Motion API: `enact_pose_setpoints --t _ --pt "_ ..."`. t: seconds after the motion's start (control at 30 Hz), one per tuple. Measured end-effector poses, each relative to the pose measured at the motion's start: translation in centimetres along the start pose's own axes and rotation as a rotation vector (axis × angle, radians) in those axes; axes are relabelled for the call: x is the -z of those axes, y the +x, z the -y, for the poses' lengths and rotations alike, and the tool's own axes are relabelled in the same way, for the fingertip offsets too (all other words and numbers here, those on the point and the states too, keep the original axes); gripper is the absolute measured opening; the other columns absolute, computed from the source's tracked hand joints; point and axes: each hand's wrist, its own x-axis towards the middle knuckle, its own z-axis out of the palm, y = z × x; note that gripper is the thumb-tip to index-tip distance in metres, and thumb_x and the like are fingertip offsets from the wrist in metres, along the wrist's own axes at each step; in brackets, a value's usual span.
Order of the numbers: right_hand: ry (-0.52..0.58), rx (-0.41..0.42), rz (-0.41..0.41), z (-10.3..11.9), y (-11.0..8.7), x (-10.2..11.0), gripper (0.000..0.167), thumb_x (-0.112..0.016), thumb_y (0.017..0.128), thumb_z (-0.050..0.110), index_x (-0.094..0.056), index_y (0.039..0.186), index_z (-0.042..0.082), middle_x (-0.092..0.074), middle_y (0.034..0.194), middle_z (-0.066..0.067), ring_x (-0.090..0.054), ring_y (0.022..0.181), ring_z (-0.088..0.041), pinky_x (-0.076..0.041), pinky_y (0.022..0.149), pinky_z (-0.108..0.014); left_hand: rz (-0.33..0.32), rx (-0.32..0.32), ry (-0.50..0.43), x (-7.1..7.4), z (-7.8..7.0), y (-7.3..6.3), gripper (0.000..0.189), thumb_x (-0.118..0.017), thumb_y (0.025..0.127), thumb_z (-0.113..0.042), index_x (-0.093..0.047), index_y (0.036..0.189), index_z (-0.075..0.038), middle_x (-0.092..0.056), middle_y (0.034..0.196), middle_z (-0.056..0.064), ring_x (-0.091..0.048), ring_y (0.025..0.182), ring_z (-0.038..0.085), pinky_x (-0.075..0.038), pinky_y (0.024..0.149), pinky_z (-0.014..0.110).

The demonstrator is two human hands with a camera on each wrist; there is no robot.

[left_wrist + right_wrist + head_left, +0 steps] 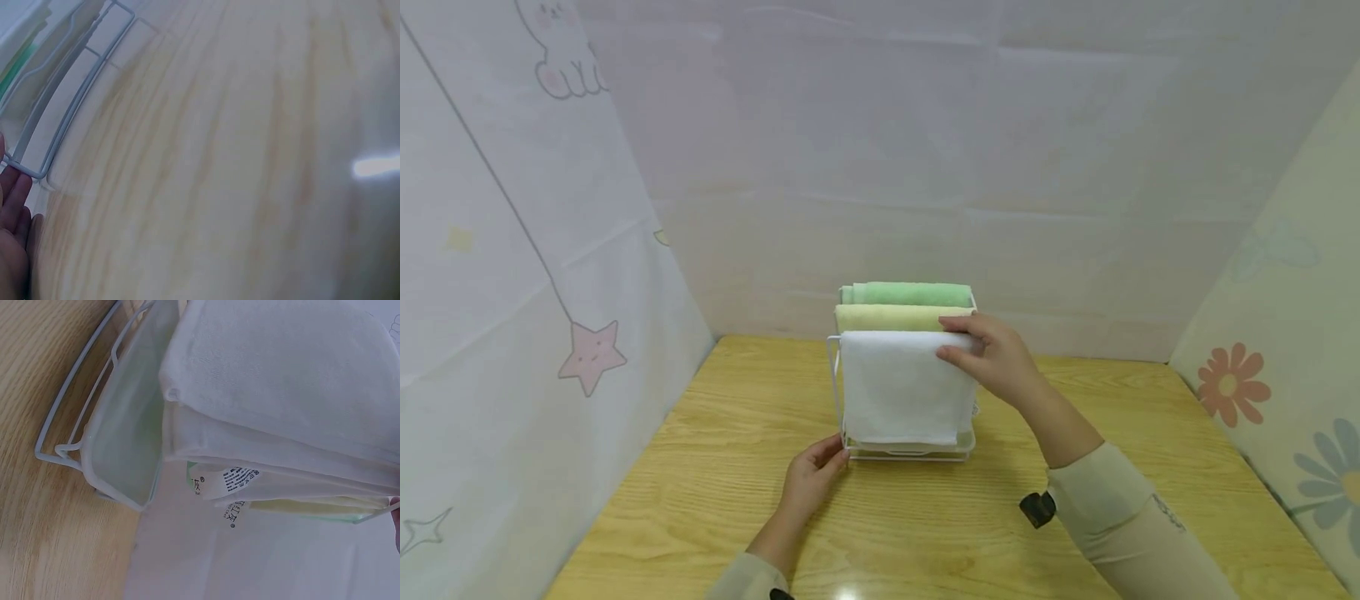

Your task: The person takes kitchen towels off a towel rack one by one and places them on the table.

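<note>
I judge that an uneven pull could drag the folded white cloth towel (902, 390) askew, and that a slack hold could let the white wire rack (910, 458) skid on the yellowish wood-grain worktop (700, 450). I record the towel hanging at the rack's front, its upper right corner within the right grip (1002, 357), clamped on it; the left grip (812, 475) is clamped on the rack's lower left front corner.

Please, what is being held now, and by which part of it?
The right grip pinches the folded white cloth towel near its top right corner; the left grip holds the white wire rack at its bottom front left corner.
</note>
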Motion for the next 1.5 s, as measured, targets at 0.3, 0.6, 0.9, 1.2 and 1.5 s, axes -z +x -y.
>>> enact_pose_setpoints --t 0.3,0.6,0.9,1.2,1.5 --pt "-0.004 -0.112 0.012 0.7 0.5 -0.4 0.039 -0.078 0.084 0.021 -0.071 0.119 0.007 -0.068 0.124 -0.012 -0.044 0.137 -0.037 -0.041 0.11 -0.051 0.016 0.012 -0.025 0.0 -0.2 0.1 0.033 -0.068 0.092 -0.012 -0.065 0.123 0.0 -0.068 0.123 0.018 -0.066 0.11 0.023 -0.055 0.086 0.018" --pt "0.169 -0.314 -0.006 1.0 0.7 -0.4 0.037 -0.078 0.084 0.024 -0.072 0.118 0.011 -0.062 0.135 -0.009 -0.026 0.149 -0.029 -0.032 0.118 -0.046 0.018 0.01 -0.015 -0.1 -0.5 -0.2 0.034 -0.066 0.094 -0.012 -0.063 0.124 0.002 -0.067 0.124 0.02 -0.065 0.113 0.031 -0.056 0.087 0.023" --pt "0.175 -0.309 -0.028 1.4 1.0 0.5 0.034 -0.079 0.083 0.029 -0.075 0.112 0.013 -0.069 0.124 -0.005 -0.057 0.125 -0.023 -0.051 0.098 -0.043 0.01 0.015 -0.002 -0.1 -0.5 -0.1 0.034 -0.068 0.092 -0.014 -0.065 0.122 0.001 -0.068 0.121 0.021 -0.066 0.112 0.029 -0.054 0.085 0.016" --pt "0.176 -0.303 -0.015 2.7 1.9 1.7 0.036 -0.08 0.083 0.029 -0.074 0.114 0.012 -0.067 0.126 -0.007 -0.057 0.124 -0.024 -0.052 0.095 -0.042 0.012 0.03 -0.029 0.1 -0.5 0.0 0.035 -0.069 0.092 -0.013 -0.064 0.123 0.001 -0.068 0.122 0.02 -0.065 0.112 0.027 -0.053 0.084 0.014" --pt "0.175 -0.309 -0.023 4.0 2.7 2.7 0.037 -0.079 0.083 0.031 -0.074 0.114 0.012 -0.068 0.126 -0.006 -0.059 0.121 -0.023 -0.054 0.091 -0.039 0.02 0.021 -0.034 0.1 -0.6 -0.3 0.037 -0.068 0.093 -0.015 -0.063 0.125 0.002 -0.066 0.125 0.02 -0.064 0.115 0.03 -0.055 0.088 0.02"
